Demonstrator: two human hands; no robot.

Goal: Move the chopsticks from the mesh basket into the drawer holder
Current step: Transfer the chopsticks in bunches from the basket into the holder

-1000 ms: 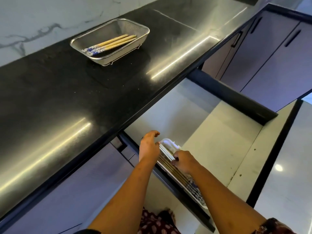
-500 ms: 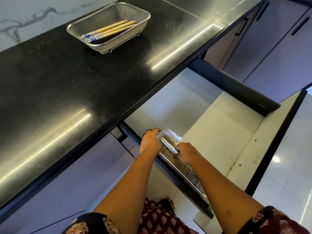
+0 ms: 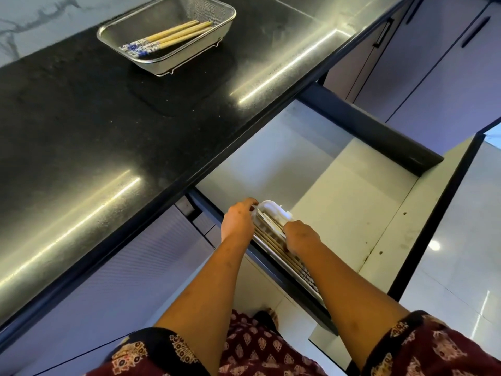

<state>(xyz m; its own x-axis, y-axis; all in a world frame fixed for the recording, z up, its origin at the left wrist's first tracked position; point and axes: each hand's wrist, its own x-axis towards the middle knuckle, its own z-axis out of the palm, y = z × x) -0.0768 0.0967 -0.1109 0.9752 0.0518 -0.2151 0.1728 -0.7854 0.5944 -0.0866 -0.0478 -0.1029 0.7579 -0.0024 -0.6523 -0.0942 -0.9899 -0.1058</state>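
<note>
A metal mesh basket (image 3: 226, 24) stands on the black counter with several wooden chopsticks (image 3: 176, 35), blue-patterned at one end, lying in it. Below, the drawer (image 3: 352, 202) is pulled out. A long white holder (image 3: 274, 212) lies along the drawer's left side, with more chopsticks (image 3: 271, 238) in it. My left hand (image 3: 238, 221) curls its fingers round the holder's far left corner. My right hand (image 3: 301, 237) is knuckles up, fingers curled down onto the chopsticks in the holder. Its fingertips are hidden.
The black counter (image 3: 108, 131) overhangs the drawer's back part. The drawer's pale floor lies to the right of the holder. Closed grey cabinet doors (image 3: 447, 63) with dark handles are at the upper right. A glossy tiled floor (image 3: 461, 253) lies to the right.
My left hand's fingers, raised a second ago, have come down and curled on the holder's far corner. My right hand stays on the chopsticks in the holder. The basket's chopsticks have not moved.
</note>
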